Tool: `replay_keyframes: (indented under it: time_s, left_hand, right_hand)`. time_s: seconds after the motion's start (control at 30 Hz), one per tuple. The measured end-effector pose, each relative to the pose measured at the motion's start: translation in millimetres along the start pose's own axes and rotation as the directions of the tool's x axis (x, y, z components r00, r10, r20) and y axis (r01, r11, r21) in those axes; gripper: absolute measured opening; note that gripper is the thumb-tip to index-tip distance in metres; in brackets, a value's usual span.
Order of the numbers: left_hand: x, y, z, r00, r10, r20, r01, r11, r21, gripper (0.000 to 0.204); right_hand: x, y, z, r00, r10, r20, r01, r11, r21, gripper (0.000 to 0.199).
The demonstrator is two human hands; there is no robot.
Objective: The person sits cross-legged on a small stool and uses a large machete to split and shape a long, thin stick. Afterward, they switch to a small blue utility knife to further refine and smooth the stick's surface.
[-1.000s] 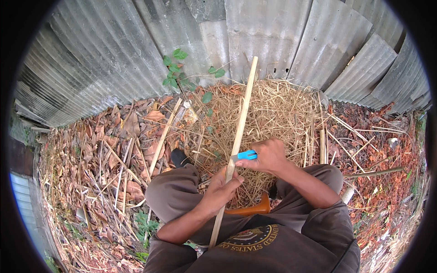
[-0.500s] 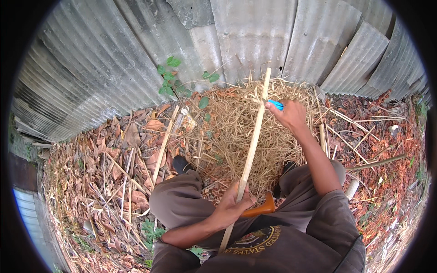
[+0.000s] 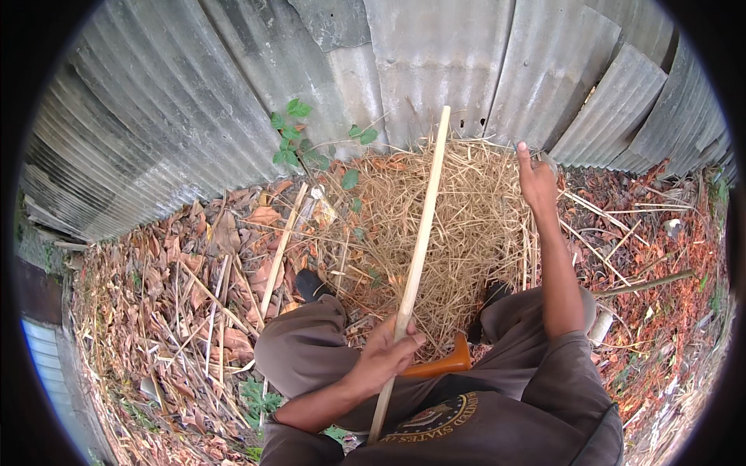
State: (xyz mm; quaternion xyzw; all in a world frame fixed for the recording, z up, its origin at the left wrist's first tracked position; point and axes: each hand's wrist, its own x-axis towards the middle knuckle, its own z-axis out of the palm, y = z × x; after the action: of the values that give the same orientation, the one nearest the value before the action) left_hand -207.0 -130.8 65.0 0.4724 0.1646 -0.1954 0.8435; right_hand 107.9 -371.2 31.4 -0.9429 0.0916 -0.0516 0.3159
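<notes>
While left hand (image 3: 388, 353) wraps the pale stick (image 3: 416, 260) near its lower end, slanting it over straw pile (image 3: 466, 210), right hand (image 3: 536, 182) stretches forward, arm extended; whether it holds anything cannot be told.

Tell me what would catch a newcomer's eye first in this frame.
The long pale stick stands out, running up the middle from the left hand, which grips its lower part, toward the corrugated metal wall. The right hand is raised over a mound of dry straw at the wall's foot. An orange handle pokes out by the knees.
</notes>
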Motion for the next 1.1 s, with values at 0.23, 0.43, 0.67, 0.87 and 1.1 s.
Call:
replay_keyframes:
  time_s: [0.23, 0.43, 0.67, 0.87, 1.1]
  left_hand:
    - [10, 14, -4, 0.998, 0.046, -0.05, -0.048, 0.998, -0.044, 0.008]
    - [13, 16, -14, 0.998, 0.051, -0.049, -0.057, 0.99, -0.131, 0.006]
    - [18, 12, -10, 1.0, 0.027, 0.009, -0.026, 0.993, -0.119, 0.017]
    - [18, 5, -4, 1.0, -0.008, 0.024, 0.01, 0.996, -0.089, 0.021]
    - [17, 16, 0, 0.993, 0.046, -0.109, -0.036, 0.995, 0.092, 0.021]
  right_hand:
    - [-148, -53, 39, 0.658, -0.695, 0.29, 0.656, 0.718, 0.232, 0.074]
    - [-175, -48, 42, 0.52, -0.824, 0.226, 0.811, 0.559, 0.172, 0.072]
    - [-166, -45, 44, 0.381, -0.923, 0.053, 0.911, 0.384, 0.152, 0.074]
    - [-131, -36, 47, 0.611, -0.787, 0.091, 0.787, 0.616, 0.043, 0.072]
    - [-185, -40, 48, 0.424, -0.894, 0.147, 0.883, 0.444, 0.153, 0.073]
